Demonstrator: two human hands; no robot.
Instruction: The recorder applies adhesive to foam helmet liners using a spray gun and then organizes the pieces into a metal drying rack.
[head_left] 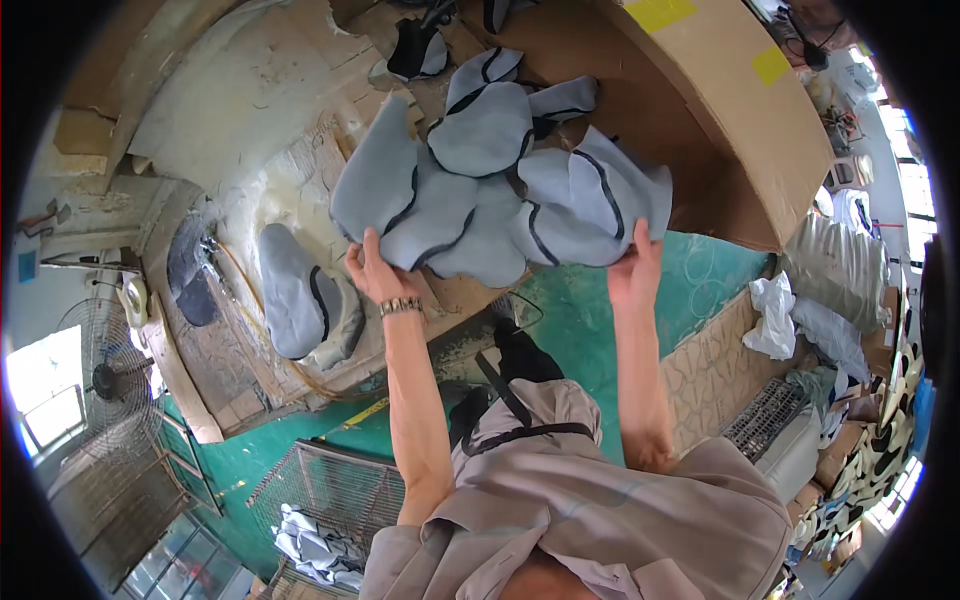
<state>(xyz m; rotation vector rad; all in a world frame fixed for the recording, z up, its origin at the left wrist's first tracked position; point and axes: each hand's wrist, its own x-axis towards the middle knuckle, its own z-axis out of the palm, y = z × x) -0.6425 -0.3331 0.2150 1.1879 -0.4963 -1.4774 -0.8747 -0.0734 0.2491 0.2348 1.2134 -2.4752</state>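
Observation:
A loose pile of grey, soft-looking shaped pieces (480, 130) with black edging lies over the table and against an open carton. My left hand (377, 270), with a watch on its wrist, is closed on the near left edge of a grey piece (375, 185). At the pile's right side, my right hand (637, 270) pinches the lower edge of another grey piece (600, 195). The parts of my fingers beneath the pieces are hidden. Left of my left hand, a similar grey piece (290, 290) rests on a rounded form on the table.
The cardboard carton (740, 90) stands at the far right of the worn table (240, 110). A hose (240, 265) runs along the table at left. A standing fan (105, 380) is farther left. Below it, a wire cage (330, 490) holds grey pieces. White plastic bags (770, 315) lie at right.

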